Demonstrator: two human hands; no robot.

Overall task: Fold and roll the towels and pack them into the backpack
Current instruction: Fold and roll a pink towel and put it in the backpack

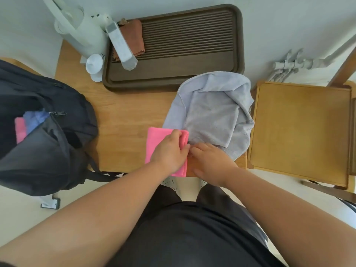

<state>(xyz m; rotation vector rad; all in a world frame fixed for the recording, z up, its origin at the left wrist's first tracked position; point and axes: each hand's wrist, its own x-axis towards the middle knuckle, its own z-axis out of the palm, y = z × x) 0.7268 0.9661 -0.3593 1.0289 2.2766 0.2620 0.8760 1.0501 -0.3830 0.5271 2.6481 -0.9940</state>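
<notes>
A folded pink towel lies at the front edge of the wooden table. My left hand lies on top of it, fingers curled over its right edge. My right hand sits just right of the pink towel, fingertips at that same edge, its grip hidden. A crumpled grey towel is spread behind my right hand. The black backpack stands open at the left, with a pink towel and a blue towel inside.
A dark brown slatted tray sits at the table's back with a brown cloth and a white remote. A white kettle stands at the back left. A wooden chair stands to the right.
</notes>
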